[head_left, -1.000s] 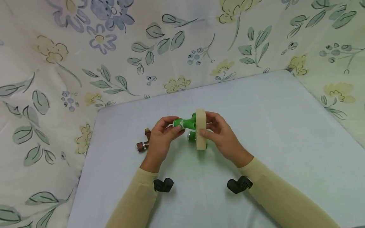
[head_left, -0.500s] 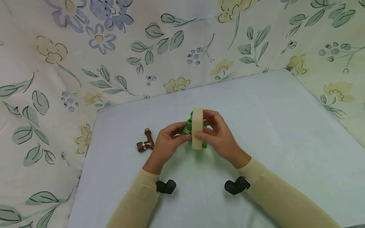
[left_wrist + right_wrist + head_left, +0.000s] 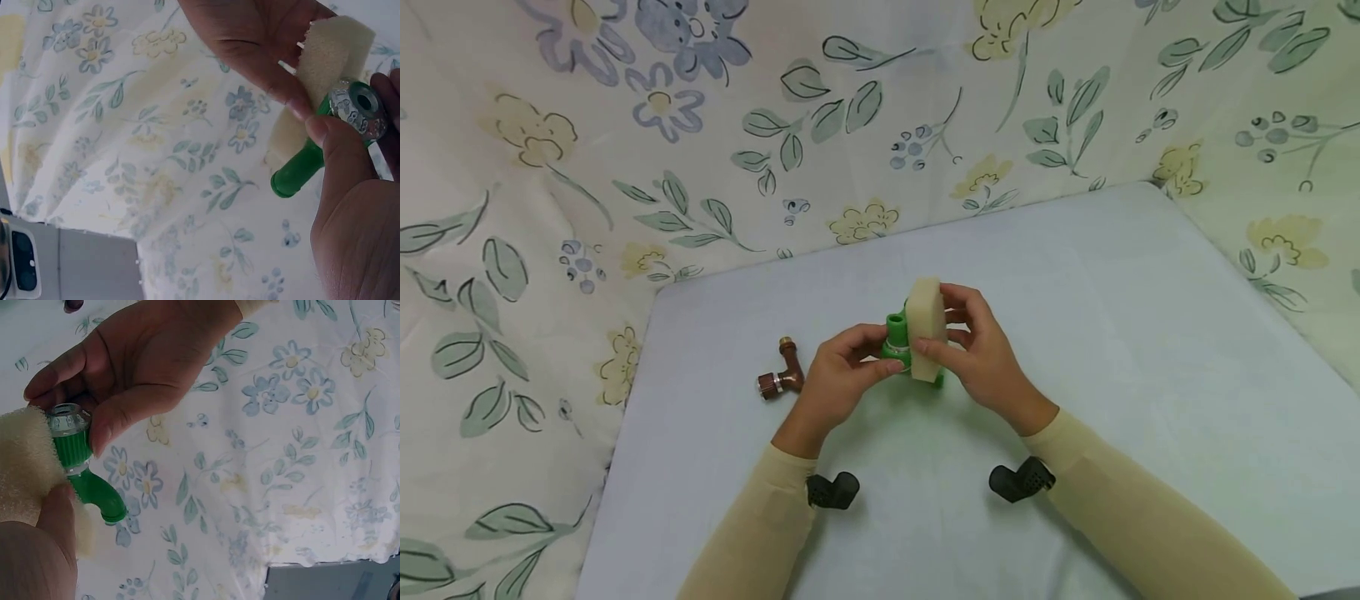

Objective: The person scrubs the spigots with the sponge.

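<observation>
In the head view my left hand (image 3: pixel 842 371) pinches a green tap (image 3: pixel 897 354) between thumb and fingers, its open tube end pointing up. The left wrist view shows the tap's silver end with a dark hole, beside the left thumb. My right hand (image 3: pixel 988 362) grips a cream sponge (image 3: pixel 928 329), which stands against the tap's right side. From the right wrist view, the tap's ribbed green body (image 3: pixel 74 447) and bent spout show beside the sponge. More green shows under the sponge's lower edge; whether it belongs to the same tap, I cannot tell.
A brown tap (image 3: pixel 790 375) lies on the white table (image 3: pixel 715 467), left of my left hand. Cloth with a floral print (image 3: pixel 700 192) hangs behind the table and along its sides. Each forearm wears a black wrist camera (image 3: pixel 1022 479).
The green tap has swung from lying sideways to tube end up and now sits closer to the sponge. My left hand has shifted slightly right and down. The sponge has turned, showing more of its face.
</observation>
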A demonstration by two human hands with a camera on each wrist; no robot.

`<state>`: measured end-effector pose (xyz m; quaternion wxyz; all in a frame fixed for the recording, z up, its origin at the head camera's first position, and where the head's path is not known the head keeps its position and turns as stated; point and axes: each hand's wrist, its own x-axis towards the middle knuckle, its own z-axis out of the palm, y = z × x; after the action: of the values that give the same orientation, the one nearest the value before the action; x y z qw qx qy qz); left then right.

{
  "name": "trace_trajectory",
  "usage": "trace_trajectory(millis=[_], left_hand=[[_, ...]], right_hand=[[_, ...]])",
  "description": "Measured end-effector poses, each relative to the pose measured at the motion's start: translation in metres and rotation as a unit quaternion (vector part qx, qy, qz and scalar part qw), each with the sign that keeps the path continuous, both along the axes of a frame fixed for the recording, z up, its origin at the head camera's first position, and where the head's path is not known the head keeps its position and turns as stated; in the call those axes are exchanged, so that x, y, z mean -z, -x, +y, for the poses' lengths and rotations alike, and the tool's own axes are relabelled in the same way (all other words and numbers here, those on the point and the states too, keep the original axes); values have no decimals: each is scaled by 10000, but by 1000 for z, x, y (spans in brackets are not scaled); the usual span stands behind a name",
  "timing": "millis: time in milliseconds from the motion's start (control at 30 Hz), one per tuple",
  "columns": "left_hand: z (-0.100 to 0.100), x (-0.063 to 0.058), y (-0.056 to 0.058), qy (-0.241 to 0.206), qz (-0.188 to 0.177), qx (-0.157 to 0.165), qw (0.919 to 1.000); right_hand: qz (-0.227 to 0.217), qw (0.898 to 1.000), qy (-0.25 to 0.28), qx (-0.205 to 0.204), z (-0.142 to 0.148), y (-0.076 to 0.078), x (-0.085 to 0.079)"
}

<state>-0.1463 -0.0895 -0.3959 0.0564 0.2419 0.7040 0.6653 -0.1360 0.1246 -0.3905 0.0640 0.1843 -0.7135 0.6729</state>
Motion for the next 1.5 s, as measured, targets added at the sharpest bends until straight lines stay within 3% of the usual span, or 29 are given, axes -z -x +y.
trace_trajectory(millis=[167, 433, 533, 867, 1000, 1267, 1500], left_hand=[[-1, 2, 0, -108, -19, 83, 9999], [-5, 25, 10, -84, 42, 131, 9999], [-4, 23, 10, -47, 5, 101, 9999], [2, -3, 0, 295, -4, -449, 9986], [2, -4, 0, 379, 0, -637, 9973], [2, -2, 0, 363, -51, -654, 9972], [1, -3, -2, 279, -112, -421, 9987]], right_hand=[[-59, 9991, -272, 329, 1, 2, 4], [-190, 9972, -437, 573, 2, 2, 4], [-247, 9975, -400, 530, 2, 1, 4], [-81, 9990, -82, -429, -4, 4, 26], [52, 9979, 23, -644, -6, 3, 26], [134, 9980, -21, -622, -8, -8, 1], [53, 9992, -263, -292, -4, -4, -1]])
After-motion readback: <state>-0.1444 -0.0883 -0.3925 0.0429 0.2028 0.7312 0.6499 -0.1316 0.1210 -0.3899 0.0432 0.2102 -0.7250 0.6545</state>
